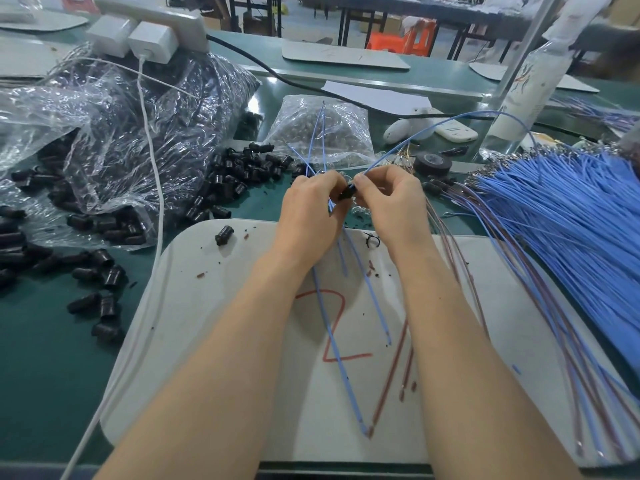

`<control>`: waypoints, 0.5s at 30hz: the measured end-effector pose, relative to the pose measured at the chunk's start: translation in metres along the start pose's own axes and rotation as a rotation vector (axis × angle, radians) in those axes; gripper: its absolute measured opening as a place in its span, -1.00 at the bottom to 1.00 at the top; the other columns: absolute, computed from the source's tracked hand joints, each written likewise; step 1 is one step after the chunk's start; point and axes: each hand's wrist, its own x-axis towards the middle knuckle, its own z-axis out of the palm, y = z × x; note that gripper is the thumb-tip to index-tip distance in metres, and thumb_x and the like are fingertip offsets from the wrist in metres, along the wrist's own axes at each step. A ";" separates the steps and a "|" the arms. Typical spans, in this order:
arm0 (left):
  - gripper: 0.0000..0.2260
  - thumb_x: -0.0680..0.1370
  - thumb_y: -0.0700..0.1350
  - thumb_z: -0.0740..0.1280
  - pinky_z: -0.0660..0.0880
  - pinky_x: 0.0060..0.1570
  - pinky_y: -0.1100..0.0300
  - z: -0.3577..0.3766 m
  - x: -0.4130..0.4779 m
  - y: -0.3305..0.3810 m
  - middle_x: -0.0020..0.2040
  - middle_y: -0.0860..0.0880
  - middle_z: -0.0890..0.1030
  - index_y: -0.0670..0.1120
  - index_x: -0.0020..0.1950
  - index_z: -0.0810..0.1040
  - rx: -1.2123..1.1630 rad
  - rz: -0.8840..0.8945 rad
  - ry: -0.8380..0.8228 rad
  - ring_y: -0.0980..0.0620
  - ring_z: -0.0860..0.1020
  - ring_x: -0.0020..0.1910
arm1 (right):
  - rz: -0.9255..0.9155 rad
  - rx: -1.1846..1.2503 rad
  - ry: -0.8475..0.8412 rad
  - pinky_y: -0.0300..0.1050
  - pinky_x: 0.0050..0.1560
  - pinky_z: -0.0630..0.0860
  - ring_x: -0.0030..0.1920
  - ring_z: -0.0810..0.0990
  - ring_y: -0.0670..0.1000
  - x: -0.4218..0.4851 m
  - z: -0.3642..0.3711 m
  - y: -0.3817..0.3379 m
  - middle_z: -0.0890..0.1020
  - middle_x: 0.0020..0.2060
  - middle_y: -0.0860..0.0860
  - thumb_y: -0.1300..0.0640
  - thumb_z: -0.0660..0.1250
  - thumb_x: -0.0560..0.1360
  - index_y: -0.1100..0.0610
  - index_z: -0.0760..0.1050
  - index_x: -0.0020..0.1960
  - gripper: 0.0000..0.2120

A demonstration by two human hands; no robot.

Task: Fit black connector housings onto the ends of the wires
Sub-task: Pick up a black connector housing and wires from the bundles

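Note:
My left hand (313, 206) pinches a small black connector housing (346, 195) and also holds several blue wires that stick up and hang down from it. My right hand (388, 197) pinches the end of a long blue wire (450, 119) right at the housing's mouth. The two hands meet above the far edge of a white board (214, 306) marked with a red 2. Loose black housings (230, 183) lie scattered on the green table to the left. A thick bundle of blue wires (561, 216) lies to the right.
A large clear bag of black housings (114, 133) sits at the left, and a smaller clear bag (322, 133) lies behind the hands. A white cable (157, 202) runs down from a power strip (149, 26). A black tape roll (433, 163) and a plastic bottle (523, 91) stand at the right.

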 end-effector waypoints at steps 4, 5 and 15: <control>-0.91 0.51 -0.16 0.36 0.40 -0.01 0.04 -0.001 0.000 0.003 -0.12 -0.02 0.62 -0.13 -0.03 0.59 0.011 0.017 -0.004 -0.10 0.46 -0.07 | -0.027 -0.055 0.032 0.05 0.03 0.55 -0.16 0.61 0.01 -0.002 0.001 -0.001 0.58 -0.30 -0.07 0.18 0.35 0.50 0.01 0.45 -0.24 -0.82; -0.91 0.51 -0.15 0.35 0.40 0.00 0.04 -0.001 0.001 0.003 -0.11 -0.02 0.63 -0.12 -0.02 0.59 0.011 0.015 -0.006 -0.10 0.47 -0.06 | -0.034 -0.070 0.036 0.05 0.03 0.55 -0.17 0.61 0.01 -0.002 0.001 0.000 0.59 -0.30 -0.07 0.18 0.35 0.50 0.01 0.46 -0.24 -0.83; -0.91 0.52 -0.14 0.36 0.40 0.13 -0.06 -0.004 0.002 0.009 -0.09 0.10 0.58 -0.09 0.01 0.59 -0.034 -0.010 -0.034 -0.07 0.50 0.01 | 0.022 0.170 -0.024 0.15 0.10 0.55 -0.16 0.63 0.05 -0.003 -0.002 -0.003 0.67 -0.26 0.03 0.14 0.29 0.57 0.03 0.61 -0.21 -0.79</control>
